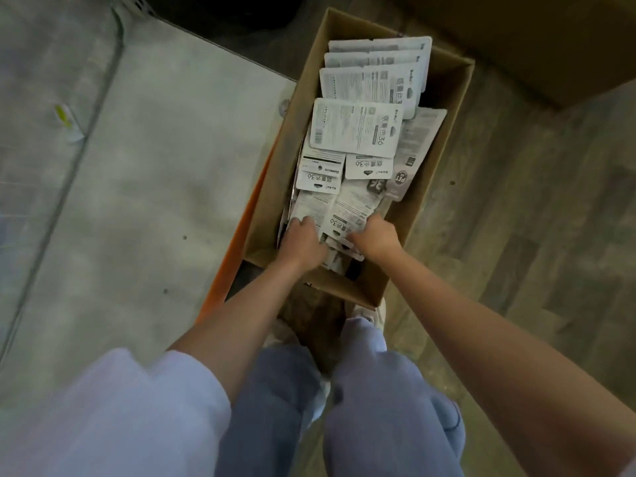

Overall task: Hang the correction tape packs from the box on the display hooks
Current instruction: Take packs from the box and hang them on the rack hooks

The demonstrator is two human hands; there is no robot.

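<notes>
Box: I see the open cardboard box (444, 108) on the wooden floor (516, 218), its left wall against an orange edge (234, 242) of a grey platform (155, 166).
Packs: the correction tape packs (354, 127) lie printed-back up, overlapping from the far end to the near end of the box.
Left hand: my left hand (303, 241) reaches down at the near left corner, fingers curled into the pile; whether they grip a pack I cannot tell.
Right hand: my right hand (377, 235) is just beside it, fingers curled round the packs at the near end.
Arms: both forearms stretch straight down, nearly parallel.
</notes>
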